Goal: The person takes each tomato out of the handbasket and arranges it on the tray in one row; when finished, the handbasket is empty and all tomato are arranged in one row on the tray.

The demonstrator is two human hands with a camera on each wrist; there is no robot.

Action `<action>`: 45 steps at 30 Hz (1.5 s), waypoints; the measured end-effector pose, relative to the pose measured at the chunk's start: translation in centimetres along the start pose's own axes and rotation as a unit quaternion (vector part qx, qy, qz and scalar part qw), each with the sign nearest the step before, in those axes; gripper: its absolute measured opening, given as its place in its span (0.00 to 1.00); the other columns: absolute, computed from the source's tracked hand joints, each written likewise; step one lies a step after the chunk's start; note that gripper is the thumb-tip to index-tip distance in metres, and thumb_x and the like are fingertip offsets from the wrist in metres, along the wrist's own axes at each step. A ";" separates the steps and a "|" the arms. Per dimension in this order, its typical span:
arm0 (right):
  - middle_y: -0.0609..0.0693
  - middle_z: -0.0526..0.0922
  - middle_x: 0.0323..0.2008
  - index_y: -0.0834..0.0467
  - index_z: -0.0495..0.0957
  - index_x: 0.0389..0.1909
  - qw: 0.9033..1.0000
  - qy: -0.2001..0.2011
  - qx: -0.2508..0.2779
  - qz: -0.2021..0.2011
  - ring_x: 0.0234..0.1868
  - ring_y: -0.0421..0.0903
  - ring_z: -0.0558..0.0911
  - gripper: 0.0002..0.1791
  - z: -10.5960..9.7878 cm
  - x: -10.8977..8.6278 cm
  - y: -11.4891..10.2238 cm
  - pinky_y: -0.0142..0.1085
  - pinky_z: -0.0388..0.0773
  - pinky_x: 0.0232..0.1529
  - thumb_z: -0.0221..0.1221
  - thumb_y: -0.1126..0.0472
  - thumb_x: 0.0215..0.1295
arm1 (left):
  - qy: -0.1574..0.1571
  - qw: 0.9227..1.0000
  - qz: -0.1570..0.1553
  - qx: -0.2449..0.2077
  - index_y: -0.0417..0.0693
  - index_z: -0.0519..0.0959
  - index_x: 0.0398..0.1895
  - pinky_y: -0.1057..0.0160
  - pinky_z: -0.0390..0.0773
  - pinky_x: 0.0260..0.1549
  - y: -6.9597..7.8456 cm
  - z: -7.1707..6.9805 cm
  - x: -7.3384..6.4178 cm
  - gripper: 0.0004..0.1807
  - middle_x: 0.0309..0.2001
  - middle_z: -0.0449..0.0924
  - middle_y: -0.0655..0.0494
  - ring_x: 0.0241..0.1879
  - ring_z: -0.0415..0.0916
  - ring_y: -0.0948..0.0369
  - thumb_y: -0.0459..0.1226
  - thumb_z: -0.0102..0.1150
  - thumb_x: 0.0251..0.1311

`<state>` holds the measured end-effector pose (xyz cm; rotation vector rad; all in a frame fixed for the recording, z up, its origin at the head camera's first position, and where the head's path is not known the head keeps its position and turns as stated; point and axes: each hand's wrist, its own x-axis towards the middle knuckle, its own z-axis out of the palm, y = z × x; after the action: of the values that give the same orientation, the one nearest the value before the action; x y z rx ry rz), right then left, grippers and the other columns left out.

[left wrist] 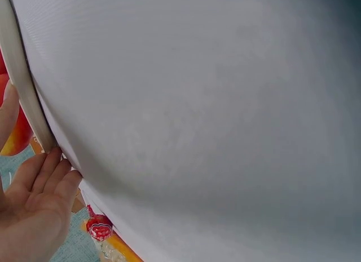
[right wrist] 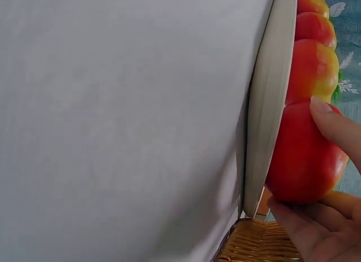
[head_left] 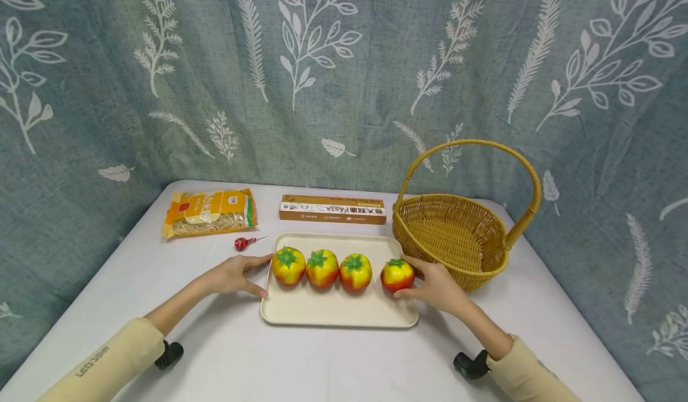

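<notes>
A cream rectangular tray (head_left: 338, 312) bears a row of yellow-and-red tomatoes with green leafy tops: one tomato (head_left: 288, 266) at the left, two beside it, and another tomato (head_left: 398, 276) apart at the right. My right hand (head_left: 438, 285) holds that right-hand tomato, thumb on its near side and fingers behind; the right wrist view shows the thumb (right wrist: 333, 121) pressed on its red skin. At the tray's left edge, my left hand (head_left: 231, 276) rests with thumb and fingers spread along the rim. In the left wrist view its fingers (left wrist: 48, 177) lie extended against the tray's side.
A wicker basket (head_left: 451, 258) with a tall handle stands right of the tray, close to my right hand. Behind the tray lies a pasta box (head_left: 332, 209). A noodle packet (head_left: 209, 212) and a red lollipop (head_left: 244, 244) lie at the left. A patterned curtain (head_left: 344, 121) hangs behind.
</notes>
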<state>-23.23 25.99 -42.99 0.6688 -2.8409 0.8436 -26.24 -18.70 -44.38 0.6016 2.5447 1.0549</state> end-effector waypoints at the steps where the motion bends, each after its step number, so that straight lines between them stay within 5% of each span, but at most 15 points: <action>1: 0.64 0.78 0.55 0.69 0.72 0.60 1.000 0.000 -0.003 -0.003 0.53 0.56 0.79 0.46 0.0 0.0 0.1 0.48 0.79 0.51 0.76 0.47 0.42 | 0.001 1.000 0.000 -0.001 0.41 0.62 0.71 0.42 0.59 0.65 0.0 0.0 0.0 0.51 0.69 0.60 0.37 0.69 0.55 0.40 0.46 0.77 0.43; 12: 0.61 0.72 0.63 0.65 0.66 0.67 0.999 -0.023 0.011 -0.026 0.61 0.59 0.73 0.52 0.1 0.9 0.8 0.49 0.73 0.58 0.78 0.52 0.40 | 0.001 1.000 0.002 0.003 0.42 0.62 0.71 0.42 0.60 0.64 0.0 0.0 0.0 0.52 0.69 0.60 0.37 0.69 0.55 0.40 0.47 0.77 0.43; 24: 0.64 0.74 0.60 0.63 0.66 0.67 0.998 -0.055 -0.025 -0.034 0.59 0.60 0.75 0.51 -0.4 1.0 0.5 0.52 0.73 0.58 0.77 0.49 0.41 | 0.001 1.000 0.009 0.012 0.41 0.62 0.71 0.42 0.60 0.64 0.0 -0.1 0.1 0.51 0.69 0.61 0.38 0.68 0.56 0.40 0.47 0.76 0.44; 45: 0.64 0.71 0.63 0.64 0.65 0.68 0.997 -0.064 0.003 -0.053 0.60 0.60 0.73 0.49 -0.5 1.9 0.4 0.50 0.73 0.58 0.75 0.51 0.46 | 0.004 1.000 0.000 0.010 0.42 0.62 0.71 0.41 0.60 0.64 0.2 -0.1 -0.1 0.51 0.69 0.61 0.38 0.68 0.56 0.39 0.46 0.77 0.43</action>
<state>-25.12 25.85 -42.39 0.8952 -2.8846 0.8214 -26.20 -18.68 -44.17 0.6045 2.5652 1.0341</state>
